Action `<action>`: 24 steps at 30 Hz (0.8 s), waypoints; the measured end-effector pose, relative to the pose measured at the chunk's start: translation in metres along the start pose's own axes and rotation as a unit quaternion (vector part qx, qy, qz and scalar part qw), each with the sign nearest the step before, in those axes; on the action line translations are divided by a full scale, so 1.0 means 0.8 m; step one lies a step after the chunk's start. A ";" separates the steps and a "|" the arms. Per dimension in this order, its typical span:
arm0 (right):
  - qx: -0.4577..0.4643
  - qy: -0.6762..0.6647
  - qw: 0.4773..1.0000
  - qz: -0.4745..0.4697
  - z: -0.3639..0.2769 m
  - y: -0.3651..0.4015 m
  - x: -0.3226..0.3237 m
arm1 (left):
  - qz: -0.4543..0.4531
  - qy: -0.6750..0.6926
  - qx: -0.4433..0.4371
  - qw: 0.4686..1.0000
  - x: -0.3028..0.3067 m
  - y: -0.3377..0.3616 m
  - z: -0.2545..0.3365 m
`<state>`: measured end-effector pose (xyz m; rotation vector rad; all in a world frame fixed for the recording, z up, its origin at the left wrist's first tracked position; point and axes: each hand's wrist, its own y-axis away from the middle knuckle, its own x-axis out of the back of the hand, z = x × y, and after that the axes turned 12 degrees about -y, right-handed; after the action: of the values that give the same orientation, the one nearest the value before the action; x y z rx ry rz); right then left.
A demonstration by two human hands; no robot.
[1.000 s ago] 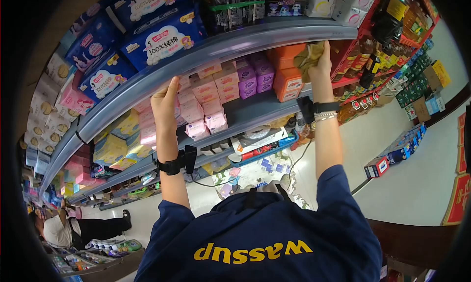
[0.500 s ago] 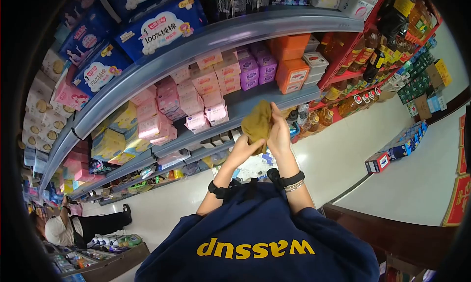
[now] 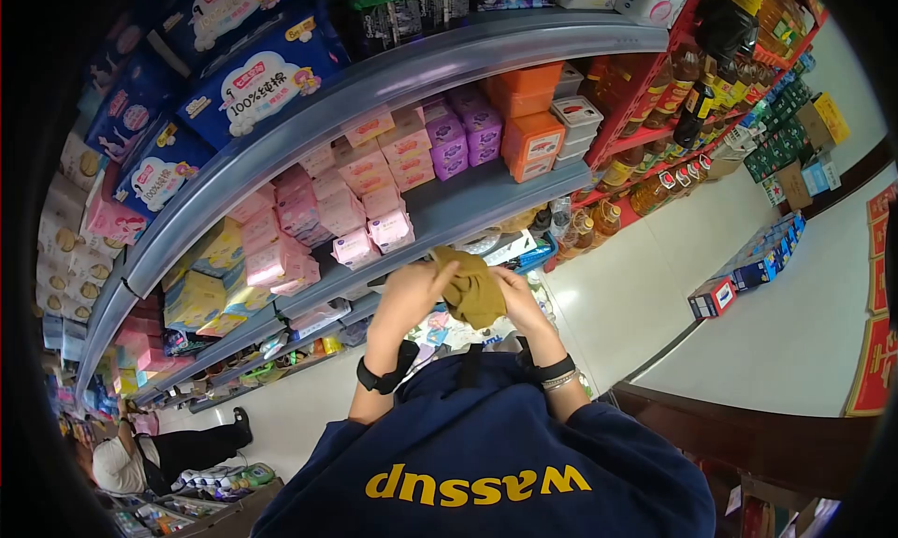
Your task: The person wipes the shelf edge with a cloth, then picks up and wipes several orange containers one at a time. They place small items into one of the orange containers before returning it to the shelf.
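A crumpled olive-brown cloth [image 3: 474, 298] hangs between my two hands, in front of my chest. My left hand [image 3: 412, 295] pinches its upper left part with thumb and fingers. On the other side my right hand [image 3: 520, 299] grips the right edge, its fingertips partly hidden behind the fabric. Below the cloth shows a pale, colourfully printed surface [image 3: 440, 334], mostly covered by my arms and the cloth. The nearest shelf goods are small pink packs [image 3: 390, 229] on the shelf just beyond my left hand.
A grey shelf [image 3: 449, 201] carries purple packs [image 3: 466, 140] and orange boxes [image 3: 530, 145]. Large blue packs [image 3: 267, 89] stand above. Oil bottles [image 3: 645, 196] fill a red rack at right. Blue boxes [image 3: 748, 257] line the right-hand floor. Another person [image 3: 131, 458] is at lower left.
The cloth and both hands have moved down towards my body. The cloth now hangs lower and is spread between hands set wider apart. The view has shifted slightly.
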<state>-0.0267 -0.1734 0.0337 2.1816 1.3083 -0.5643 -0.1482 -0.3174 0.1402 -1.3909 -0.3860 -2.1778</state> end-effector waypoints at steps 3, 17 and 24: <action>0.132 0.201 0.970 0.040 -0.015 -0.003 0.013 | 0.029 -0.073 0.033 0.996 0.005 -0.005 -0.004; 0.136 0.054 0.986 0.075 -0.046 -0.011 0.066 | -0.067 0.244 -0.200 0.946 -0.041 -0.057 0.112; 0.204 0.032 0.977 0.054 -0.106 0.010 0.162 | 0.166 0.212 0.009 0.963 -0.109 -0.247 0.047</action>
<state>0.0448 -0.0361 0.0241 2.6034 1.1761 -0.7799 -0.2027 -0.1122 0.0855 -0.8671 -0.0096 -2.1022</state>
